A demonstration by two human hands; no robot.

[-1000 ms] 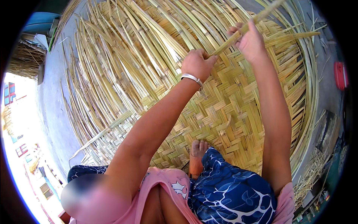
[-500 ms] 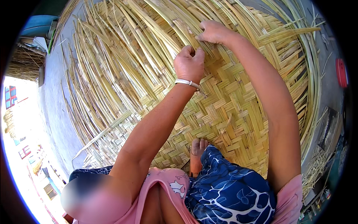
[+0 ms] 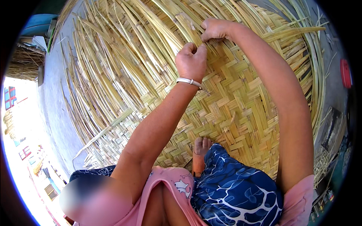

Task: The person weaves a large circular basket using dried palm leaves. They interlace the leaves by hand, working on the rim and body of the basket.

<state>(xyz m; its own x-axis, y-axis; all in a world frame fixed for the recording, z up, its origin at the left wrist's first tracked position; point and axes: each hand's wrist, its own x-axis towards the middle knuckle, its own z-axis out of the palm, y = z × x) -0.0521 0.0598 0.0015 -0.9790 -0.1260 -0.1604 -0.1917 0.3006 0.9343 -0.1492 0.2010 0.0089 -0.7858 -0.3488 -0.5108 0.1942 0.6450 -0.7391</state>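
bare foot (image 3: 201, 147) tucked on woven mat (image 3: 241, 124), blue patterned cloth (image 3: 233, 192) over lap just below

left hand (image 3: 191, 62) clenched, pinching strip at weave edge, white bangle (image 3: 189, 81) on wrist

right hand (image 3: 217, 29) just beyond, fingers curled around loose bamboo strips (image 3: 124, 64), almost touching left hand

risk: strip edges look sharp, hard pull could cut fingers; thin strip may kink or split if bent tight; slack grip lets last crossing loosen, leaving gap; loose ends fan out far side, easy to grab wrong one
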